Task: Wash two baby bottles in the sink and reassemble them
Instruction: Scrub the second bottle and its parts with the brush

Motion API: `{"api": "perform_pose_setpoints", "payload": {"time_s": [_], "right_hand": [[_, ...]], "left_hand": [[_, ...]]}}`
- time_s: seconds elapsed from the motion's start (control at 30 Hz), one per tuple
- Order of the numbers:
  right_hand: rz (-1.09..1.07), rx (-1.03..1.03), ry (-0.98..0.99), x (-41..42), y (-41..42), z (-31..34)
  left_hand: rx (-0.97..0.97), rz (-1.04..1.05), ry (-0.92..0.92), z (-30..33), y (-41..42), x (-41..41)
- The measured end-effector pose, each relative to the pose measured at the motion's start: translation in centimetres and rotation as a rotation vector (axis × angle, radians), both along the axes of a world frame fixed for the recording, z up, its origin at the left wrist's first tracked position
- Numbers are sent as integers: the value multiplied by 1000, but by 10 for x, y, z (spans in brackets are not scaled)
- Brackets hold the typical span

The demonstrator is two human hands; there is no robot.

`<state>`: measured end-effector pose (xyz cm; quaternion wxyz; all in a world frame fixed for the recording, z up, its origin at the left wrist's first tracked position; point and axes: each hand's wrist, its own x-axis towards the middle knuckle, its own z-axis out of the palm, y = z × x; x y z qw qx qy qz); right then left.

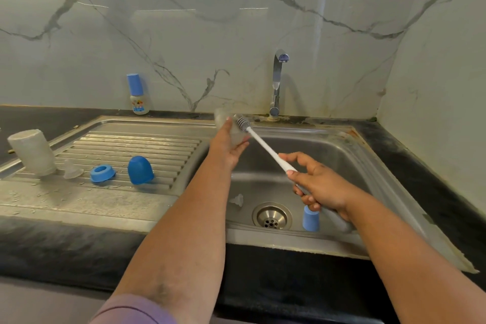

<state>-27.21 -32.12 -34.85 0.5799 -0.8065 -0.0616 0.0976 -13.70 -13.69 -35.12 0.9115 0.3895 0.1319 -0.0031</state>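
I've got the clear bottle body (228,126) in my left hand (225,148), held over the far-left edge of the sink basin (342,155), mouth turned right. Fingers and thumb are wrapped round it — a firm hold. It's blurred, so detail on it is poor.

Bottle brush (265,148) runs from near right to far left; its bristle head sits at the bottle mouth, and how far in it goes I can't tell. My right hand (315,187) grips the white handle, fingers curled round it, index finger stretched along the shaft.

In the basin: a clear teat (237,200) left of the drain (272,216), a small blue cap (310,218) standing just right of the drain, under my right hand.

On the ribbed drainboard (136,144), left of the basin: a blue dome cap (140,169), a blue screw ring (102,173), a second clear teat (71,169), and a frosted bottle body (33,151) standing mouth-down, tilted, at the far-left end.

One assembled bottle (138,95) with a blue cap stands upright on the dark counter (39,118) against the marble wall. Tap (277,84) is behind the basin — no stream visible from it.
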Motion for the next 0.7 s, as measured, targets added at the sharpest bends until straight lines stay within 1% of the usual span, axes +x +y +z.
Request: {"api": "perform_pose_setpoints", "payload": {"time_s": [0.07, 0.13, 0.17, 0.23, 0.33, 0.4, 0.47, 0.57, 0.7], "right_hand": [[-146, -66, -125, 10, 10, -6], [-229, -105, -191, 17, 16, -7], [-229, -78, -179, 18, 16, -7], [-151, -17, -115, 13, 9, -3], [9, -9, -13, -1, -4, 0], [31, 29, 2, -2, -5, 0], [-27, 35, -45, 2, 0, -3], [-143, -41, -147, 11, 6, -8], [-132, -17, -130, 11, 1, -8]], "left_hand": [[59, -122, -48, 3, -18, -9], [65, -177, -99, 9, -34, -17], [32, -172, -110, 11, -36, -18], [1, -99, -99, 9, -27, -13], [61, 45, 5, 1, 0, -3], [133, 73, 47, -3, 7, 0], [190, 23, 27, -3, 5, -1], [147, -93, -36, -1, -6, -5], [154, -175, -56, -5, -12, -3]]}}
